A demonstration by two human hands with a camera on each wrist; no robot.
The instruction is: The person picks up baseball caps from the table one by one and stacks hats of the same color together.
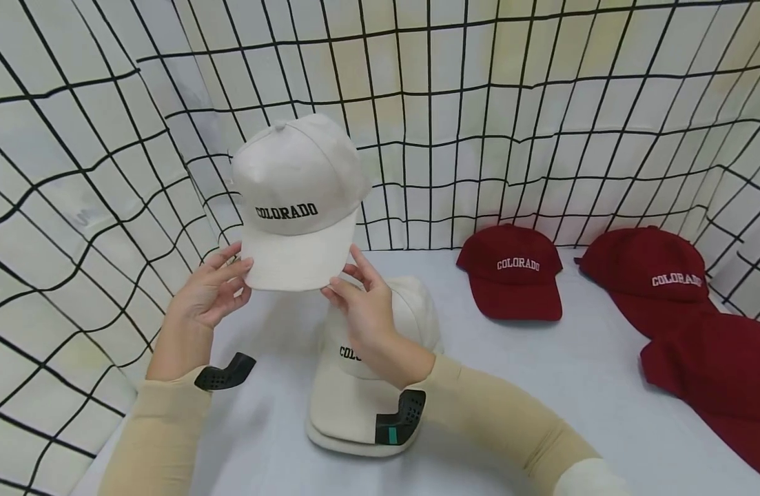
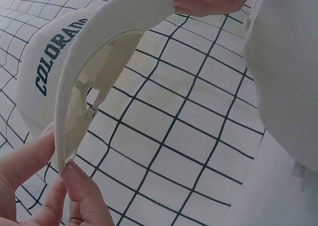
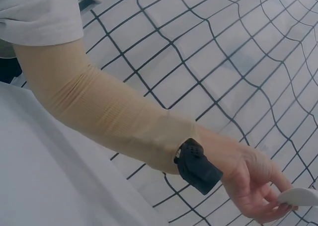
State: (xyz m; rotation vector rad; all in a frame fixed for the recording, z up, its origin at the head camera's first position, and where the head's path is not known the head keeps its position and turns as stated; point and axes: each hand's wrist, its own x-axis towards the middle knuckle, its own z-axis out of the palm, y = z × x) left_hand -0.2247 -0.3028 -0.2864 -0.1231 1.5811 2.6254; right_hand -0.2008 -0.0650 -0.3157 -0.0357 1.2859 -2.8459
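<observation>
A white baseball cap [image 1: 302,176] with dark COLORADO lettering is raised off the table, its front facing the head camera. At the left side of its brim, my left hand [image 1: 211,286] pinches the edge between thumb and fingers. My right hand [image 1: 368,303] grips the opposite brim corner. In the left wrist view the cap's hollow underside [image 2: 107,69] and back opening show. Below the right hand, more white caps [image 1: 339,406] lie stacked on the table, partly hidden by that hand and forearm. The right wrist view catches only a bit of the brim [image 3: 297,196].
Dark red COLORADO caps lie to the right: one near the back [image 1: 512,272], one beside it [image 1: 649,272], another at the right edge [image 1: 721,375]. A black wire grid [image 1: 429,86] stands behind and left of the white table [image 1: 497,358]. Black devices [image 1: 224,373] sit at both wrists.
</observation>
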